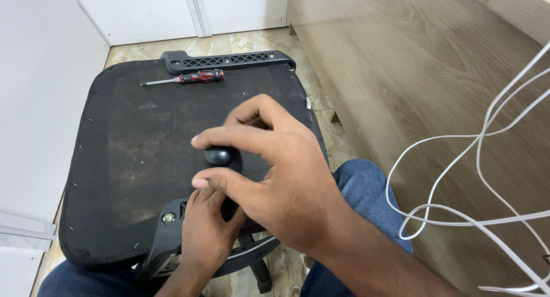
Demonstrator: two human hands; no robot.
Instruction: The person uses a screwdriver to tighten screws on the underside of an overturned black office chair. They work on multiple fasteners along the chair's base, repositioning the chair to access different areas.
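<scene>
Knob (222,156), small, black, glossy and hard, sits at the middle of the upturned chair seat (143,159); likely slick, so I pinch its sides. My right hand (275,176) curls around it, thumb and forefinger closed on it. My left hand (209,231), at 6 o'clock, grips the bracket (166,239) below.

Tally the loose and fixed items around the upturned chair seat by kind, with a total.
Chair seats: 1
Screwdrivers: 1
Black armrest brackets: 1
Black knobs, gripped by the right hand: 1
White cables: cannot count strands, 1 bundle
Total: 5
The left hand rests on the black mechanism below the knob.
</scene>
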